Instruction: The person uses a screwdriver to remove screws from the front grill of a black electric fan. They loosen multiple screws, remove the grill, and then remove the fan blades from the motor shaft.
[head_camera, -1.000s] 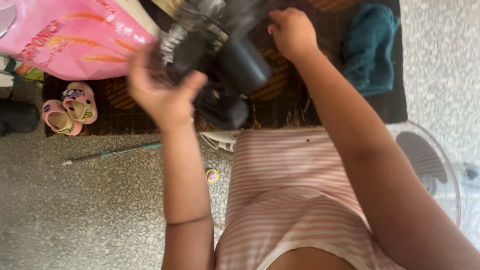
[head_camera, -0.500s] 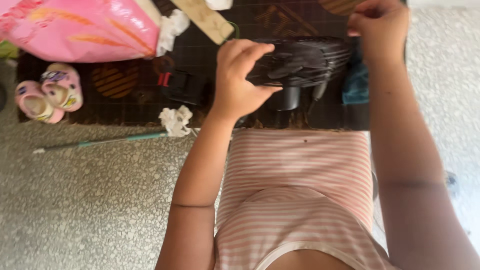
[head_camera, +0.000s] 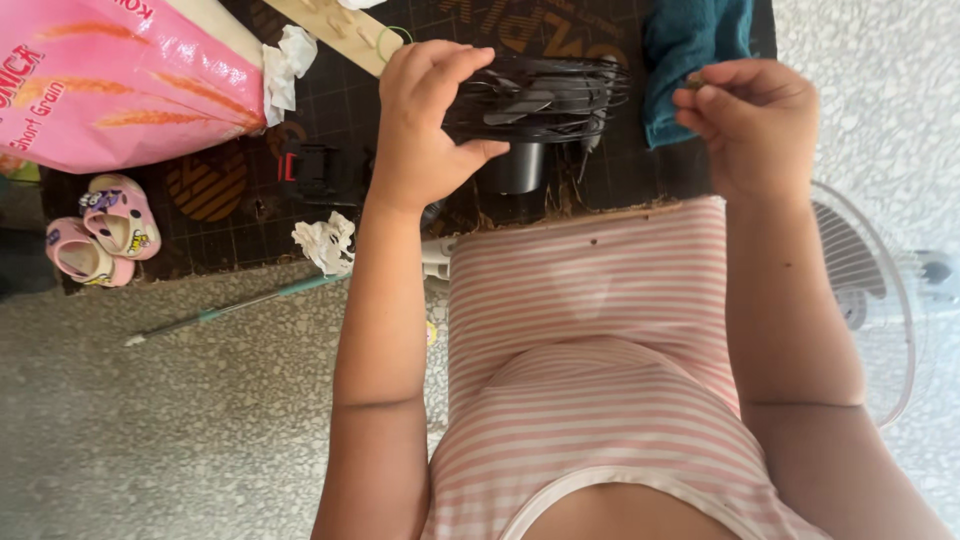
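Head camera shows the left hand (head_camera: 420, 120) curled around the rim of a small black fan (head_camera: 540, 100), thumb and fingers gripping its grille above the dark mat's (head_camera: 620, 170) near edge. Right hand (head_camera: 755, 120) hangs apart beside it, fingertips pinched on something too small to tell, just before the teal cloth (head_camera: 690, 50) at the mat's far right corner

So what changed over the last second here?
The left hand took hold of the small black wire-grilled fan, which a second ago was a blur between both hands. The right hand came off it and now pinches something too small to tell, beside the teal cloth. The pink woven sack and pink child's clogs stayed on the dark mat.
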